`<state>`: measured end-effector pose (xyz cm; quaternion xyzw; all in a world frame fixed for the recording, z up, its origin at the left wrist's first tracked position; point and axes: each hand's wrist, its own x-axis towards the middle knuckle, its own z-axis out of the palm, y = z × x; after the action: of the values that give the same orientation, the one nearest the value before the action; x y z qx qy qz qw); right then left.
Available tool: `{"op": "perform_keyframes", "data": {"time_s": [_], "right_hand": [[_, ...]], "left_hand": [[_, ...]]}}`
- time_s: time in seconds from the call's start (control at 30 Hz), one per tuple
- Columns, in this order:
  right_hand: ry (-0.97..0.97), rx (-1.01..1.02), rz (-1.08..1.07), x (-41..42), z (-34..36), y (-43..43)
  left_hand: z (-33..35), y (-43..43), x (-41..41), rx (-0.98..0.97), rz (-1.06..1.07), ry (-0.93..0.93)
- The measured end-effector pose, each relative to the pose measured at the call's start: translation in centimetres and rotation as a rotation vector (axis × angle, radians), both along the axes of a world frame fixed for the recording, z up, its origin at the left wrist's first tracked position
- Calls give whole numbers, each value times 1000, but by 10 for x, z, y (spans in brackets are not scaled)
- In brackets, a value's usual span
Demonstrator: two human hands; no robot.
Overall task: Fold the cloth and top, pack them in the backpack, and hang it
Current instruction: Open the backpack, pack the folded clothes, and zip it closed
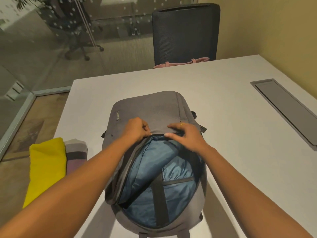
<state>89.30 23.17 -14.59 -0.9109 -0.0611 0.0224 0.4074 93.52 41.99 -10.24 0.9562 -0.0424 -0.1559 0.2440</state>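
Observation:
A grey backpack lies flat on the white table, its main compartment unzipped and its blue lining showing. My left hand pinches the front flap's edge at the opening. My right hand grips the same flap edge a little to the right, thumb under the rim. A folded yellow cloth lies at the table's left edge. Beside it, touching, is a folded striped grey and purple top. Nothing but lining shows inside the bag.
A black mesh office chair stands at the table's far side with a pink bag on its seat. A grey cable hatch is set into the table at right. A glass wall runs along the left.

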Motion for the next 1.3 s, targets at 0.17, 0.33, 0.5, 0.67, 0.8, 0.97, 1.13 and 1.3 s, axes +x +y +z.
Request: {"op": "perform_keyframes", "data": {"time_s": [0.17,0.33,0.5,0.67,0.8,0.97,1.13,1.3], "right_hand": [[-34,-381,116,3,18,26],[-57,-255,-40,1,31,27],[-27,-81,-346,18,50,26],[23,91,-573,58,64,23],[39,151,-681,90,68,14],[78,209,-771,126,59,2],[102,220,-830,155,50,-5],[143,207,-799,166,32,-8]], "left_hand": [[5,7,-14,-114,-13,-21],[16,22,-38,-333,75,-43],[33,53,-36,-305,197,-181],[44,65,-27,-223,268,-719],[33,64,-17,-50,127,-867],[1,63,-2,246,-94,-738],[-22,67,26,461,-162,-413],[-43,71,53,482,-128,-212]]}}
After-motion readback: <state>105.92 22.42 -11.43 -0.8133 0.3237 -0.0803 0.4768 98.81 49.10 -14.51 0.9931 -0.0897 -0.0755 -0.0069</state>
